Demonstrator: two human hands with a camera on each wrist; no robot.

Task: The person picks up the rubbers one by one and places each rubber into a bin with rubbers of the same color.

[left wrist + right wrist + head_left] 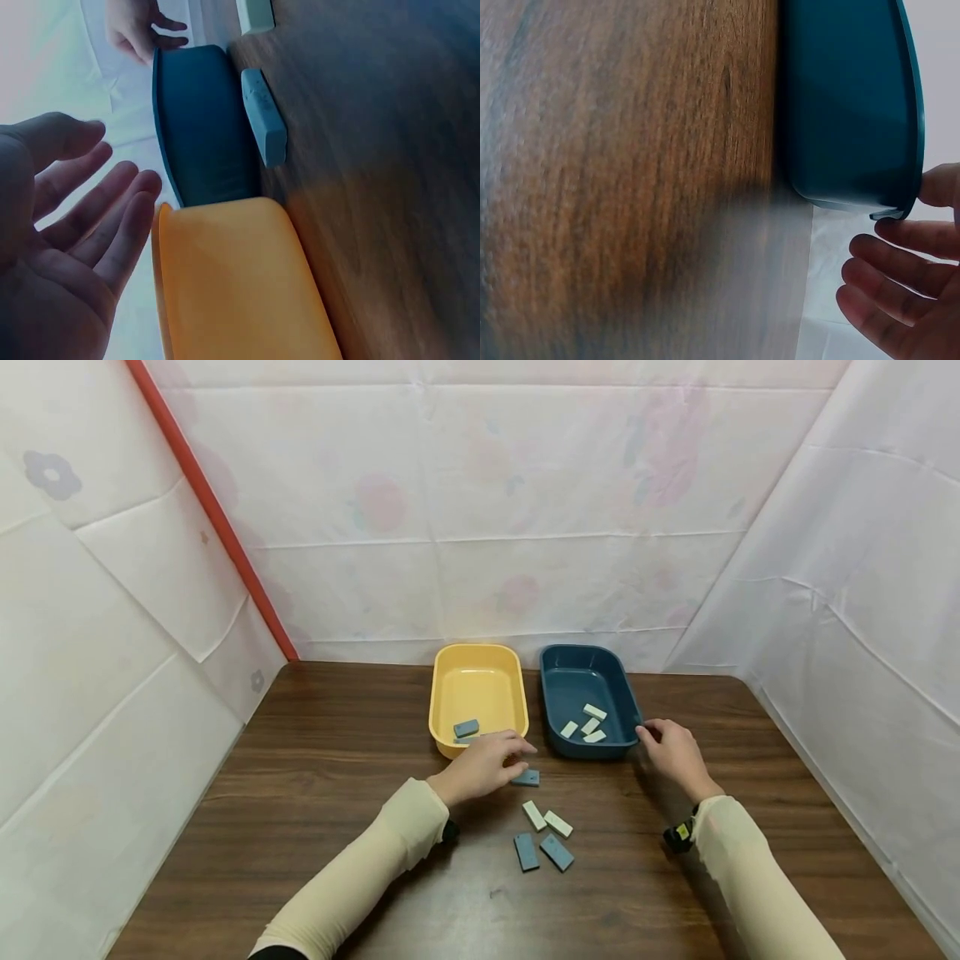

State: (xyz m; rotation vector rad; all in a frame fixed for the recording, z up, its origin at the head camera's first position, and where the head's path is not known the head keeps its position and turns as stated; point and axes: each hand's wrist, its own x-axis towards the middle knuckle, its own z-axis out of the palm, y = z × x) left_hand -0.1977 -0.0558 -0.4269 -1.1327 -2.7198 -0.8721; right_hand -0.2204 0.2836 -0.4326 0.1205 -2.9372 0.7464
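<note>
My left hand (pixel 483 767) hovers over the front right rim of the yellow tray (pixel 435 710), fingers loosely extended and nothing in them. Two grey-blue blocks (pixel 467 727) show inside that tray, one partly hidden by the hand. Just beyond the left fingertips, a grey-blue block (pixel 527 778) lies on the table. With thumb and index finger, my right hand (pixel 675 757) pinches the rim of the dark blue tray (pixel 855 97) at its front right corner. Several small white blocks (pixel 595 712) lie in this tray.
Nearer me on the wooden table (pixel 315 827) are two white blocks (pixel 558 824) and two more grey-blue blocks (pixel 527 852). Both trays stand side by side near the back edge, before a white patterned cloth (pixel 480 485). Cloth also hangs along both sides.
</note>
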